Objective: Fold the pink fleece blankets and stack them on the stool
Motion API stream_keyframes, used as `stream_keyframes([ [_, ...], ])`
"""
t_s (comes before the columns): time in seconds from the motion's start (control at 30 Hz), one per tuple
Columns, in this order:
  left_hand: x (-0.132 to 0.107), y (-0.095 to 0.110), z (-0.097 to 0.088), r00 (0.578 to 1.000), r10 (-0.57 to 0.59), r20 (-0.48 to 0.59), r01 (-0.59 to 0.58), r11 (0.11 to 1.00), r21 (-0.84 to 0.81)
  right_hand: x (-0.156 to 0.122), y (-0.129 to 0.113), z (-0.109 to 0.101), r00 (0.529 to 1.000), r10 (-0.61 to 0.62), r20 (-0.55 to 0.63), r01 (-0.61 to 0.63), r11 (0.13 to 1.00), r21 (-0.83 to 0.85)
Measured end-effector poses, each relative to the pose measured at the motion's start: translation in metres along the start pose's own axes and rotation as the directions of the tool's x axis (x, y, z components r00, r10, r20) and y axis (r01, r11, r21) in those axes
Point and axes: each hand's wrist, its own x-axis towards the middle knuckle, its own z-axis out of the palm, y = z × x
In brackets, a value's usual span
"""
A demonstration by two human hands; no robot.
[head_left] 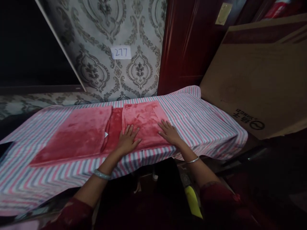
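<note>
A pink plush cloth (79,131) lies on a striped table cover, its two sides folded inward so that a darker red strip shows between them. A small white tag (106,134) sticks out at the inner edge of the left fold. My left hand (128,141) rests flat with spread fingers on the near inner edge of the right fold. At that fold's right edge, my right hand (169,133) also lies flat, fingers apart. Neither hand grips anything.
The striped cover (192,118) drapes over the table's front edge. A large cardboard box (259,83) stands at the right. A dark screen (35,48) is at the left, and a paper marked 277 (121,52) is on the patterned wall. Something yellow (193,202) lies below.
</note>
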Motion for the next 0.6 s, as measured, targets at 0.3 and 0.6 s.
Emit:
stream_keyframes([
  [0.3,0.000,-0.005,0.007,1.000,-0.013,0.010,0.013,0.999,-0.043,0.000,-0.001,-0.001,1.000,0.010,0.010,-0.009,0.999,-0.037],
  [0.6,-0.004,-0.010,0.015,0.999,0.004,-0.034,-0.006,0.997,-0.082,-0.001,-0.013,-0.015,0.997,0.042,0.072,-0.027,0.980,-0.199],
])
